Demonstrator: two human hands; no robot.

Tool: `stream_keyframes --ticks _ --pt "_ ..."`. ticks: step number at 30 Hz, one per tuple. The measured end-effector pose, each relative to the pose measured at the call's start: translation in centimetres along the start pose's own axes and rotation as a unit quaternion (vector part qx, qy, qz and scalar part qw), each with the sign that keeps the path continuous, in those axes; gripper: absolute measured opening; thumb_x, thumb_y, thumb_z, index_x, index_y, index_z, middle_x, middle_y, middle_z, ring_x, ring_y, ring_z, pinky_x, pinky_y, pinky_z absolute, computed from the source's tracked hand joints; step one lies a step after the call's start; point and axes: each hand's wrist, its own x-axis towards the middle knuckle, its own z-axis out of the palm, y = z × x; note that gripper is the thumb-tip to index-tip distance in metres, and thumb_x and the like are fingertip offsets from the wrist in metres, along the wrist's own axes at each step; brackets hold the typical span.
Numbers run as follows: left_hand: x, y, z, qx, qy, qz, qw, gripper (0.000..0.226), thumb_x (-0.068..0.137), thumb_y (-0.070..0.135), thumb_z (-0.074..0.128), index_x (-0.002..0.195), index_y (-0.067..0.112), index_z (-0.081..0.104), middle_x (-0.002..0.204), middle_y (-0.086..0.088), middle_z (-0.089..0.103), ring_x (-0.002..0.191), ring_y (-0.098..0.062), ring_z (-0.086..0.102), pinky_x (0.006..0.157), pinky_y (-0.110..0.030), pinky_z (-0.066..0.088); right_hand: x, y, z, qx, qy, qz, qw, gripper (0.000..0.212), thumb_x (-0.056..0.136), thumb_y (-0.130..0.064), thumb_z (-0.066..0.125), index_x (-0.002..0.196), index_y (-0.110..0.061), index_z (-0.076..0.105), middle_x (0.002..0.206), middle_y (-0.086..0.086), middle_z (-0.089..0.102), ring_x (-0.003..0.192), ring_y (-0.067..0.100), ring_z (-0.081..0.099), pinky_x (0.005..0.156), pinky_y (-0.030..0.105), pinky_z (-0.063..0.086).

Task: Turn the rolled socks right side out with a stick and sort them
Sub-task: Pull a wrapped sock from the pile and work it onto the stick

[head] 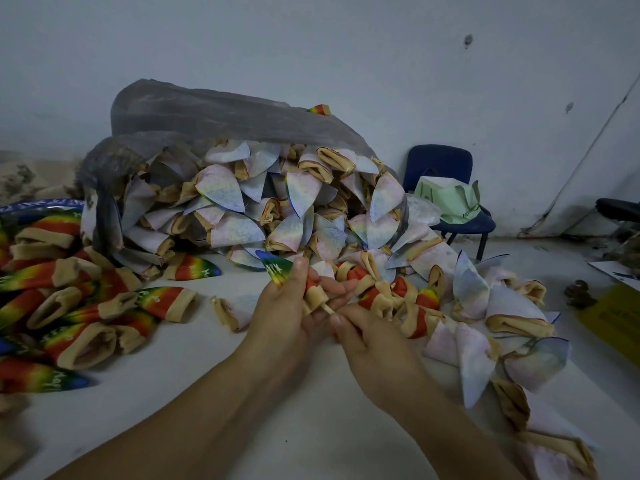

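Thin pale wooden stick (327, 309) mostly hidden inside a rainbow-printed sock with tan cuff (277, 270), gripped in the left hand (287, 306) mid-surface; right hand (360, 336) pinches the stick's bare end. Pale inside-out socks (235, 202) spill from one grey plastic bag (207, 112), past counting; rainbow sock pile (69, 299) cut off at the left edge. White surface (277, 427), grey wall (346, 46), one blue chair (446, 164).

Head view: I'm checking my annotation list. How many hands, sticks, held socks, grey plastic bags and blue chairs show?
Hands: 2, left hand, right hand
Stick: 1
Held sock: 1
Grey plastic bag: 1
Blue chair: 1
Total: 6
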Motion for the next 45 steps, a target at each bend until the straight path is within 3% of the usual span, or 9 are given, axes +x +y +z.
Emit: stream_keyframes --ticks 6,12,17,20,24,26,31,37,45 --pt "-0.3 -0.1 -1.5 0.154 -0.059 -0.027 0.986 0.041 0.085 0.058 0.058 0.092 0.023 0.078 0.106 -0.01 0.075 0.105 -0.025 0.07 0.084 -0.033 0.057 0.8 1.5 -1.2 -0.007 0.005 0.019 1.0 0.026 0.097 -0.043 0.039 0.092 -0.031 0.062 0.084 -0.011 0.064 0.079 0.004 0.056 0.073 0.034 0.048" --pt "1.0 1.0 -2.7 0.415 0.075 -0.007 0.907 0.043 0.081 0.062 0.062 0.069 0.023 0.074 0.057 0.007 0.063 0.052 -0.006 0.054 0.06 -0.025 0.042 0.7 2.2 -1.9 -0.092 0.024 0.014 0.995 0.022 0.098 -0.042 0.037 0.077 -0.041 0.046 0.069 -0.016 0.05 0.069 -0.001 0.048 0.06 0.02 0.036" --pt "2.5 5.5 -3.6 -0.015 0.094 0.076 0.993 0.061 0.093 0.068 0.036 0.105 0.016 0.065 0.085 0.0 0.073 0.067 -0.006 0.066 0.06 -0.016 0.049 0.9 2.8 -2.3 -0.097 0.061 0.037 0.993 0.026 0.097 -0.044 0.036 0.089 -0.033 0.058 0.074 -0.013 0.056 0.071 0.001 0.051 0.056 0.016 0.032" --pt "2.7 6.1 -4.3 0.117 0.06 0.105 0.986 0.049 0.105 0.049 0.031 0.131 0.013 0.052 0.128 -0.01 0.065 0.096 0.002 0.067 0.082 -0.016 0.048 1.0 2.9 -2.2 -0.073 0.081 0.059 0.992 0.025 0.097 -0.045 0.036 0.093 -0.036 0.058 0.077 -0.015 0.057 0.074 -0.001 0.051 0.057 0.018 0.03" --pt "3.0 4.2 -6.4 0.803 -0.018 0.062 0.592 0.039 0.1 0.046 0.046 0.132 0.026 0.056 0.143 -0.003 0.049 0.13 -0.017 0.042 0.104 -0.028 0.038 1.0 3.0 -2.0 -0.069 0.085 0.069 0.992 0.025 0.097 -0.046 0.035 0.09 -0.036 0.057 0.076 -0.015 0.058 0.073 -0.002 0.051 0.057 0.018 0.031" --pt "2.8 3.9 -6.8 0.864 -0.048 0.001 0.502 0.047 0.1 0.051 0.043 0.138 0.025 0.051 0.144 0.003 0.044 0.137 -0.02 0.033 0.106 -0.034 0.031 0.9 3.0 -2.0 -0.072 0.084 0.073 0.991 0.026 0.097 -0.046 0.034 0.089 -0.035 0.057 0.075 -0.015 0.058 0.072 -0.002 0.051 0.057 0.018 0.032" --pt "2.9 3.9 -7.2 0.819 -0.035 0.059 0.569 0.028 0.104 0.026 0.044 0.106 0.014 0.069 0.114 -0.003 0.061 0.108 -0.022 0.051 0.091 -0.032 0.041 0.9 2.5 -1.8 -0.048 0.076 0.07 0.993 0.029 0.098 -0.044 0.036 0.091 -0.031 0.06 0.074 -0.013 0.059 0.072 0.0 0.053 0.058 0.017 0.037" --pt "1.4 3.7 -2.6 0.358 0.092 -0.024 0.929 0.021 0.098 0.03 0.058 0.103 0.018 0.075 0.109 -0.008 0.072 0.099 -0.023 0.066 0.089 -0.042 0.054 0.8 0.9 -0.9 0.136 0.075 0.031 0.987 0.017 0.091 -0.046 0.05 0.084 -0.035 0.061 0.073 -0.019 0.059 0.067 -0.004 0.053 0.058 0.006 0.039" --pt "-1.7 1.8 -0.3 0.084 0.108 -0.211 0.968 0.017 0.094 0.013 0.062 0.095 -0.002 0.069 0.09 -0.019 0.07 0.075 -0.026 0.067 0.065 -0.034 0.057 0.2 -0.3 0.8 0.142 -0.019 -0.061 0.988 0.024 0.083 -0.046 0.065 0.101 -0.059 0.057 0.109 -0.025 0.046 0.101 -0.008 0.049 0.077 0.014 0.047"
